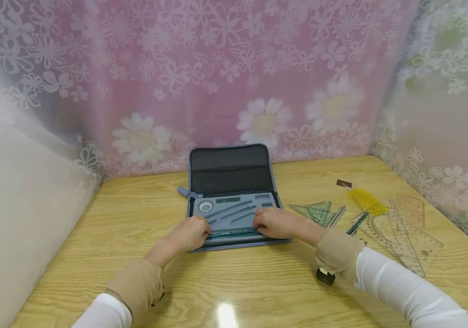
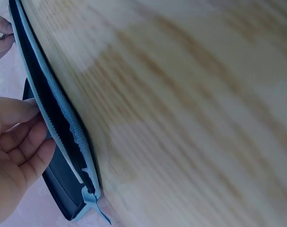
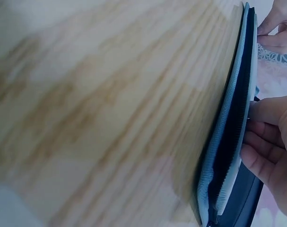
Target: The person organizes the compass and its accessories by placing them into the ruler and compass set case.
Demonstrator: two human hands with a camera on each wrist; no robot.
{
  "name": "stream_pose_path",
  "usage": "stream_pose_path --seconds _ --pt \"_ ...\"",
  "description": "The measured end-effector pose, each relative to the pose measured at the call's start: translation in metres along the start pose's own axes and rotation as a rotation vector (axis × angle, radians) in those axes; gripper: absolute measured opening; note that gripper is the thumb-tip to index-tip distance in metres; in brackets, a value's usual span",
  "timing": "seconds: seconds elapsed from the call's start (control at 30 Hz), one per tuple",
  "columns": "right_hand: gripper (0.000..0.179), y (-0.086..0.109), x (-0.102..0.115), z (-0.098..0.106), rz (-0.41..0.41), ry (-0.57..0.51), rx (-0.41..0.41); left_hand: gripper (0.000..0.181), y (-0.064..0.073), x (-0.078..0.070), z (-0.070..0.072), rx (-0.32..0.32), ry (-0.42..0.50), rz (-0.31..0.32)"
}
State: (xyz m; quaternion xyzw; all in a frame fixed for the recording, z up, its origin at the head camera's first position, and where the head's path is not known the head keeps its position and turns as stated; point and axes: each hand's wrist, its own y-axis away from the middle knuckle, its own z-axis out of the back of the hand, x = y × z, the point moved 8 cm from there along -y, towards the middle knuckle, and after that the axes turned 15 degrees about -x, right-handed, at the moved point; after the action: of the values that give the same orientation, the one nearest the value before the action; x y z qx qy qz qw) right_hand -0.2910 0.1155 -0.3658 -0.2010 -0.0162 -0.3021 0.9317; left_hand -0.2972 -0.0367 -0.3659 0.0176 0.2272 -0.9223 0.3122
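Note:
An unzipped blue-grey zip case (image 1: pixel 229 161) lies with its dark lid raised at the back. In its lower half sits a grey moulded tray (image 1: pixel 242 222) with cut-out slots. A narrow teal ruler (image 1: pixel 234 234) runs along the tray's front edge. My left hand (image 1: pixel 190 232) pinches the ruler's left end, and my right hand (image 1: pixel 276 223) pinches its right end. In the left wrist view, the left hand (image 2: pixel 15 146) has its thumb at the tray's edge and fingers curled beneath. The right wrist view has the right hand (image 3: pixel 275 142) in a like hold.
A white ring-shaped piece (image 1: pixel 205 207) and a small green block (image 1: pixel 228 199) occupy tray slots. Right of the case lie a green set square (image 1: pixel 313 210), a metal compass (image 1: pixel 336 217), a dark teal pen (image 1: pixel 357 223), a yellow template (image 1: pixel 367 202) and clear set squares (image 1: pixel 416 241).

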Motion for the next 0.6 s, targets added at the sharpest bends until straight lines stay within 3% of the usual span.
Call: stream_pose_path --seconds 0.3,0.6 --pt "0.01 0.0046 -0.0015 0.0 -0.038 -0.033 0.013 0.016 0.0013 0.0034 -0.0062 0.061 0.09 0.034" --pt "0.011 0.0027 -0.0041 0.003 -0.007 -0.049 -0.025 0.016 0.0008 0.0075 -0.0027 0.083 0.138 0.076"
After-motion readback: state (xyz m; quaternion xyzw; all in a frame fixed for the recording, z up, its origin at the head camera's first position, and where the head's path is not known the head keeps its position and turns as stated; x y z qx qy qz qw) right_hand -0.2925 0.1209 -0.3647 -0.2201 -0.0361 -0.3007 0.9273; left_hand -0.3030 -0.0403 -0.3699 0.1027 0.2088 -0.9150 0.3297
